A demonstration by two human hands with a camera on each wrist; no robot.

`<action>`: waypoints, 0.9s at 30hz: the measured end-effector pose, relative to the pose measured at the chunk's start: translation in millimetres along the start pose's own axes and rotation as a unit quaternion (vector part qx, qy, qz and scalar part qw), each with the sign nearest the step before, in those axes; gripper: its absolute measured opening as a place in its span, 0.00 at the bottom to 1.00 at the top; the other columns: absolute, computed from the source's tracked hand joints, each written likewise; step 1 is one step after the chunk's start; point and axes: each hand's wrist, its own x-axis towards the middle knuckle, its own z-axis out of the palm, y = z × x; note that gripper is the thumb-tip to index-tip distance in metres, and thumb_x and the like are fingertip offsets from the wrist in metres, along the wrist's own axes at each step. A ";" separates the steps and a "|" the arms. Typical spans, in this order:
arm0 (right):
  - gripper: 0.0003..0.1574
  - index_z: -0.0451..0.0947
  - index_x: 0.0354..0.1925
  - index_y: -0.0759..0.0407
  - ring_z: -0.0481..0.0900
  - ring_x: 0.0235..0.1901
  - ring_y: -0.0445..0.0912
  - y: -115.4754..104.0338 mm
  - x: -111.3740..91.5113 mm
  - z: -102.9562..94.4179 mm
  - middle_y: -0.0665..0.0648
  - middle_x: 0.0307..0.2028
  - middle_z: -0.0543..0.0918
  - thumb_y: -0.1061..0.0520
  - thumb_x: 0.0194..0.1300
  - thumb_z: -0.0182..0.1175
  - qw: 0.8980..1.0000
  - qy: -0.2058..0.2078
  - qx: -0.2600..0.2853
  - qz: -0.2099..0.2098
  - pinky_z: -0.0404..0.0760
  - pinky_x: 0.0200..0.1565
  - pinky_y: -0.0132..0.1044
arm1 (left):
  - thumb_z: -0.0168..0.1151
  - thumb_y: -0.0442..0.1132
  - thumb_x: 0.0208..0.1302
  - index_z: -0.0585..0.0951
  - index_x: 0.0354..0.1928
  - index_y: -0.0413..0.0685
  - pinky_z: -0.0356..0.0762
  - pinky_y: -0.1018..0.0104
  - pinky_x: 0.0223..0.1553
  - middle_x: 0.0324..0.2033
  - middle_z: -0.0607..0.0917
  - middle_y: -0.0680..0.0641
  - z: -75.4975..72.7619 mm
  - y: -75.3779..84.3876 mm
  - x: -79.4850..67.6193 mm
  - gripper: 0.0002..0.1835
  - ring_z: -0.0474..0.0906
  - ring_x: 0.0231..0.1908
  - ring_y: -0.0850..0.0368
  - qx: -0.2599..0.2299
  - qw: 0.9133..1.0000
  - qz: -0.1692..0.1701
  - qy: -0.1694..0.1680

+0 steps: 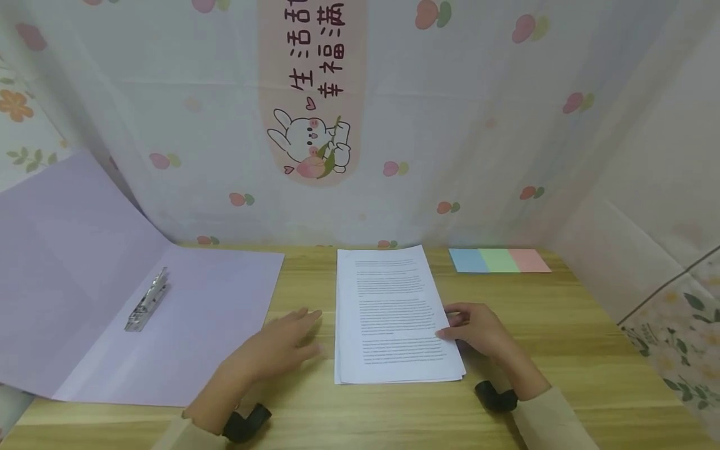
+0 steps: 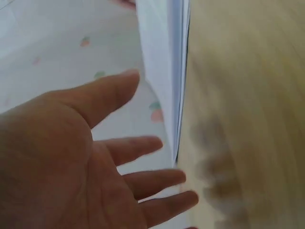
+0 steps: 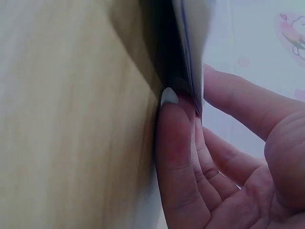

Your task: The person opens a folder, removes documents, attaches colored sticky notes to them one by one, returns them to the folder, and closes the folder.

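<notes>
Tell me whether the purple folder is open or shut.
Open: the purple folder has its left cover raised and spread away from the panel lying on the table, with the metal clip exposed inside.

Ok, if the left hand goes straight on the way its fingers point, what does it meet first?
Most likely the left long edge of the paper stack; the left hand may pass over it, since its height above the table is unclear.

Papers (image 1: pixel 388 312) white, seemingly grey-printed — folder (image 1: pixel 208 312) plain lilac.
</notes>
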 end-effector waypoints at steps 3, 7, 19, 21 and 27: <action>0.40 0.75 0.62 0.70 0.80 0.31 0.45 -1.2 0.4 -0.1 0.60 0.39 0.86 0.57 0.55 0.76 1.000 -0.001 0.004 0.001 0.80 0.33 0.36 | 0.61 0.55 0.70 0.65 0.76 0.45 0.52 0.31 0.74 0.76 0.63 0.34 10.5 9.8 16.0 0.38 0.56 0.77 0.36 0.004 1.000 -0.004 -0.009; 0.39 0.75 0.62 0.69 0.80 0.30 0.45 -1.6 0.6 0.3 0.60 0.38 0.86 0.57 0.55 0.76 1.000 -0.001 0.008 0.004 0.81 0.32 0.37 | 0.64 0.56 0.67 0.61 0.78 0.48 0.44 0.27 0.74 0.78 0.56 0.35 23.5 18.6 34.2 0.42 0.49 0.79 0.33 0.015 1.000 -0.008 -0.013; 0.37 0.75 0.62 0.71 0.80 0.28 0.45 -1.2 -1.9 2.1 0.61 0.37 0.84 0.61 0.57 0.74 0.999 -0.023 0.035 -0.012 0.84 0.30 0.37 | 0.69 0.54 0.64 0.61 0.78 0.47 0.34 0.30 0.76 0.81 0.40 0.37 37.6 19.5 53.5 0.45 0.34 0.80 0.33 -0.034 0.999 0.019 -0.016; 0.37 0.75 0.62 0.72 0.80 0.28 0.45 -1.2 -1.9 1.7 0.61 0.37 0.84 0.61 0.57 0.74 0.999 -0.023 0.030 -0.018 0.84 0.30 0.37 | 0.69 0.55 0.62 0.61 0.78 0.48 0.34 0.30 0.76 0.81 0.41 0.38 38.1 18.1 53.8 0.46 0.33 0.80 0.34 -0.028 0.999 0.031 -0.029; 0.35 0.76 0.62 0.70 0.80 0.28 0.45 -3.3 -2.2 1.8 0.59 0.36 0.84 0.61 0.58 0.73 1.000 -0.021 0.014 -0.011 0.83 0.31 0.38 | 0.65 0.61 0.64 0.59 0.79 0.49 0.34 0.31 0.77 0.81 0.49 0.39 40.4 14.7 54.3 0.47 0.35 0.81 0.35 -0.002 0.998 0.049 -0.048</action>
